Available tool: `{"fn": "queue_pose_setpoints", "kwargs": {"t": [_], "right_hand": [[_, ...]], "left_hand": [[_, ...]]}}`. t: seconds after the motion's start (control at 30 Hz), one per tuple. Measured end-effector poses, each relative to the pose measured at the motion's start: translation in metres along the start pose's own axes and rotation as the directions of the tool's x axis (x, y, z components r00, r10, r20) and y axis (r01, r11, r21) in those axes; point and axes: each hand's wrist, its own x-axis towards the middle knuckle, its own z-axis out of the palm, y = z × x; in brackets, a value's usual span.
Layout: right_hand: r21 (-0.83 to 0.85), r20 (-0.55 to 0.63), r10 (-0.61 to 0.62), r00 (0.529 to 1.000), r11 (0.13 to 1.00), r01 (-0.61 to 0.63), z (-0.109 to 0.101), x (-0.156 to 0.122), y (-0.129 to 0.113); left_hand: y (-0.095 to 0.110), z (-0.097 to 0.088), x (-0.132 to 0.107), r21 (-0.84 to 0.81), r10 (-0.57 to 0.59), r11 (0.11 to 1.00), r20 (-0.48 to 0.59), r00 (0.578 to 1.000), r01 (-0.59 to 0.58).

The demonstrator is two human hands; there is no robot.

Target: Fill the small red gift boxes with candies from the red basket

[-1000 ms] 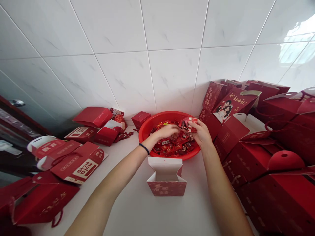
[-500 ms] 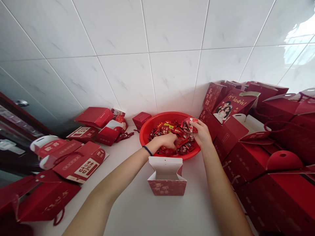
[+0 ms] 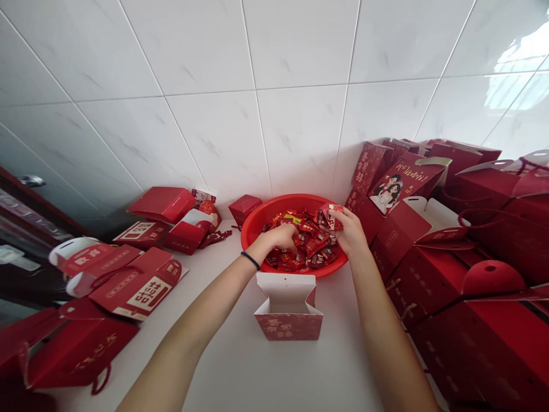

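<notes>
A red plastic basin stands against the wall, filled with wrapped candies, mostly red. Into its left part reaches my left hand, fingers curled down among the candies and tips hidden; what they grip, if anything, cannot be made out. Over the basin's right rim my right hand is closed on several wrapped candies, one with a white and red wrapper. In front of the basin an open red gift box sits upright on the white tabletop, its white inside showing.
Many red gift boxes are piled along the right side, close to my right forearm. More boxes lie at the left, some with cord handles. A small red box touches the basin's left side. White tiles cover the wall behind.
My left hand has shifted left and slightly up within the basin, uncovering candies in the middle. My right hand keeps its candies at nearly the same spot. The view has moved slightly.
</notes>
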Motion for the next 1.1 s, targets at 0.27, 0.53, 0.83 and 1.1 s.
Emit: {"fn": "queue_pose_setpoints", "kwargs": {"t": [0.27,0.53,0.83,1.1], "right_hand": [[0.013,-0.011,-0.004,1.0,1.0,0.005,0.001,0.0,0.001],[0.026,-0.014,-0.005,1.0,1.0,0.005,0.001,0.001,0.0],[0.043,0.179,-0.021,0.984,0.999,0.014,0.008,-0.015,-0.017],[-0.158,0.398,-0.2,0.895,0.946,0.282,0.022,-0.067,-0.057]], "left_hand": [[0.003,-0.001,-0.001,-0.004,-0.022,1.0,-0.115,0.993,0.022],[0.009,-0.004,-0.005,-0.107,0.041,0.993,-0.109,0.993,-0.053],[0.017,-0.017,-0.057,-0.617,0.102,0.678,-0.459,0.883,-0.399],[0.028,-0.01,-0.176,-0.509,0.168,0.715,-0.541,0.824,-0.479]]}}
